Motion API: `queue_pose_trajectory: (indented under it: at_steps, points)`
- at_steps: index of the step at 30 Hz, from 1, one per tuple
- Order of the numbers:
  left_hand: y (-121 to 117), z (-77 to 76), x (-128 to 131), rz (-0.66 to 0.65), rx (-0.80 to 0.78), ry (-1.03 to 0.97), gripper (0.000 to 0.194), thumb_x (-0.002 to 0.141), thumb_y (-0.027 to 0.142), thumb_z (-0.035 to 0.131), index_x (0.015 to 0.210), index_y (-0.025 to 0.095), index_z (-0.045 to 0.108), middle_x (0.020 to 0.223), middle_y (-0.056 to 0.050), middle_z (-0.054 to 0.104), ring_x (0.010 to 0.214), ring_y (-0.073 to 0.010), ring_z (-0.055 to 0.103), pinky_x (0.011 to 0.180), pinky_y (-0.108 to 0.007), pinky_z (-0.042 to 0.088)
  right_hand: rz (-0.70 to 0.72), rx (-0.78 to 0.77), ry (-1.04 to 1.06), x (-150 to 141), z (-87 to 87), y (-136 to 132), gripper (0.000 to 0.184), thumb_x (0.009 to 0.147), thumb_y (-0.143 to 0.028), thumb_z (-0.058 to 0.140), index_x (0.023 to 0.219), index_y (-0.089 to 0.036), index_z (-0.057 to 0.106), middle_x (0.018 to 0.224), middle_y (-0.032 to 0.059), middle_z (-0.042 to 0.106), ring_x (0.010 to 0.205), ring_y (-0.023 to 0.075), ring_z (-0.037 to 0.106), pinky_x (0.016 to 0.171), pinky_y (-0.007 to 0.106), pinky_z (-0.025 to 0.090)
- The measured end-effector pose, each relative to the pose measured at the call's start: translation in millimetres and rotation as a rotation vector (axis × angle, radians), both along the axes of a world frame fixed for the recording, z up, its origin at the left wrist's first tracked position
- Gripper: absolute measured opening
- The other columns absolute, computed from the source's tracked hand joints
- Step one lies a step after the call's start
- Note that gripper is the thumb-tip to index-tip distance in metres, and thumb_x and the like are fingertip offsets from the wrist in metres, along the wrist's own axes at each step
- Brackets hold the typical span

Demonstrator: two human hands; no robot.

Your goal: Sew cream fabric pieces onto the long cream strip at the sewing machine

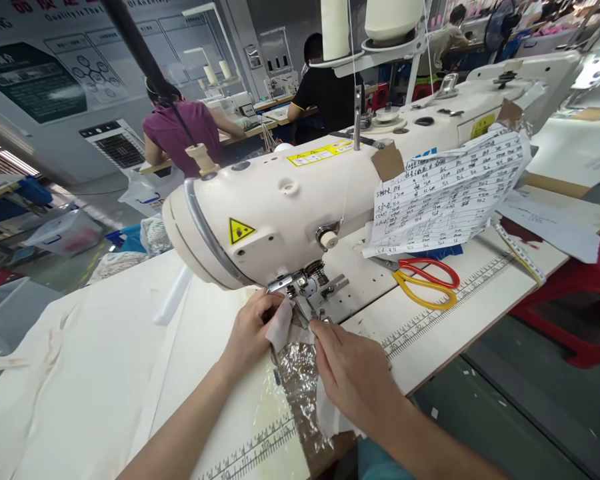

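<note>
A white industrial sewing machine (290,220) stands in front of me. My left hand (250,327) is closed on the left part of a piece of white fabric (280,325), just left of the presser foot. My right hand (353,370) is pinched at the fabric's near edge, right in front of the needle area. Part of the white cloth hangs down below my right hand. The needle itself is hard to make out. Clear crinkled plastic film (303,387) covers the table between my forearms.
Scissors (427,283) with red and yellow handles lie right of the machine. Handwritten paper (445,193) leans on the machine, with a tape measure (520,253) beside it. White cloth (45,373) lies at left. A red stool (580,313) stands at right. Other people sit working behind.
</note>
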State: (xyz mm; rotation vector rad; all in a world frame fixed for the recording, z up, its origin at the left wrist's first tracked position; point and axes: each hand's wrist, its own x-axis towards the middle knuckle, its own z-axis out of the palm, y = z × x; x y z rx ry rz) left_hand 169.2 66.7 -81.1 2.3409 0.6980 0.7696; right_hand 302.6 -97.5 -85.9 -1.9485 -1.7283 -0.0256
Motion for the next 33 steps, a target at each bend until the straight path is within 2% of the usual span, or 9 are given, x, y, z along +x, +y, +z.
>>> queue_pose_trajectory:
  at_steps: [5,13,17,24,27,30,33]
  points:
    - [-2,3.2,1,-0.018,-0.016,-0.002,0.019,0.091,0.036,0.059,0.082,0.022,0.068,0.089,-0.002,0.069,0.084,-0.0171,0.063,0.075,-0.028,0.049,-0.020,-0.014,-0.011,-1,0.0,1,0.032,0.092,-0.009,0.055,0.123,-0.013,0.062,0.093,0.0056,0.075,0.070,0.0219,0.072,0.053,0.032,0.048]
    - [-6,4.5,5,0.044,-0.025,-0.001,0.019,0.087,0.036,0.061,0.076,0.022,0.067,0.087,-0.002,0.069,0.081,-0.0172,0.063,0.072,-0.027,0.050,-0.010,-0.010,-0.034,-2,0.9,0,0.030,0.092,-0.009,0.057,0.121,-0.013,0.062,0.086,0.0039,0.073,0.063,0.0215,0.070,0.049,0.032,0.045]
    - [-6,5.5,6,0.080,-0.056,0.018,0.022,0.085,0.038,0.060,0.074,0.021,0.067,0.087,-0.004,0.069,0.081,-0.0183,0.064,0.070,-0.028,0.051,-0.013,0.004,-0.020,-1,-0.9,0,0.031,0.093,-0.009,0.056,0.123,-0.013,0.061,0.090,0.0045,0.074,0.067,0.0208,0.071,0.051,0.031,0.047]
    - [-5,9.5,2,0.087,-0.078,0.047,0.025,0.086,0.042,0.058,0.076,0.021,0.067,0.087,-0.005,0.069,0.081,-0.0198,0.065,0.070,-0.031,0.052,-0.023,0.012,-0.015,-2,1.1,2,0.030,0.091,-0.010,0.055,0.120,-0.014,0.063,0.089,0.0043,0.075,0.065,0.0211,0.071,0.049,0.031,0.046]
    - [-4,6.7,3,0.061,-0.059,0.058,0.024,0.088,0.040,0.057,0.077,0.021,0.066,0.088,-0.006,0.069,0.082,-0.0211,0.065,0.070,-0.033,0.053,-0.024,0.020,-0.023,-1,0.4,1,0.030,0.090,-0.009,0.056,0.119,-0.014,0.064,0.087,0.0039,0.074,0.064,0.0202,0.071,0.047,0.030,0.046]
    - [-4,-1.1,11,0.019,-0.011,0.048,0.021,0.092,0.036,0.055,0.079,0.023,0.065,0.089,-0.007,0.068,0.083,-0.0221,0.064,0.073,-0.036,0.054,-0.032,0.051,-0.044,4,-3.1,-3,0.030,0.091,-0.008,0.054,0.118,-0.013,0.065,0.086,0.0058,0.075,0.063,0.0204,0.071,0.048,0.030,0.048]
    - [-4,-0.7,7,0.002,0.064,0.116,0.022,0.098,0.035,0.050,0.085,0.024,0.065,0.091,-0.008,0.068,0.085,-0.0209,0.063,0.078,-0.036,0.055,0.013,0.176,-0.066,6,-2.2,0,0.030,0.097,-0.007,0.043,0.116,-0.012,0.066,0.086,0.0095,0.075,0.063,0.0204,0.071,0.052,0.030,0.052]
